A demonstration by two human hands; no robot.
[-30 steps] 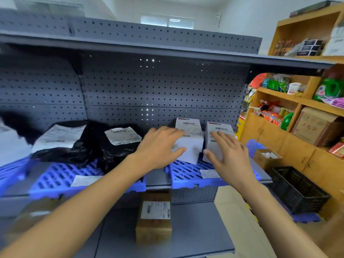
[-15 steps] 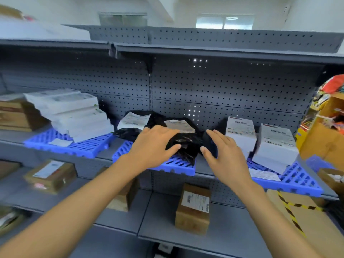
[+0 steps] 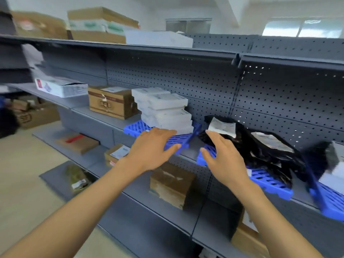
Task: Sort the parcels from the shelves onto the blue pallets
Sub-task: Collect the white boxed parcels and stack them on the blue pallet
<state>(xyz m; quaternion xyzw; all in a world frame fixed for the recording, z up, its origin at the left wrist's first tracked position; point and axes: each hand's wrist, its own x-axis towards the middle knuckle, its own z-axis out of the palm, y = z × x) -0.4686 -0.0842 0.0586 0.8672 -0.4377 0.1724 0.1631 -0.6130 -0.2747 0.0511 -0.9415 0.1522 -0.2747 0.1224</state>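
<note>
- Plainly, both hands hold nothing: the left hand (image 3: 152,148) and the right hand (image 3: 224,159) hover with fingers straight and relaxed, before the middle shelf (image 3: 93,110).
- A stack of flat white parcels (image 3: 164,110) lies on a blue pallet (image 3: 178,140), long sides running along the shelf; their labels are too blurred to read.
- Black poly-bag parcels (image 3: 260,146) with white shipping labels are heaped on the next blue pallet (image 3: 268,181), print illegible.
- A brown carton (image 3: 109,103) stands left of the stack.

Motion blurs the white parcel (image 3: 333,164) at the right edge, which crops it.
</note>
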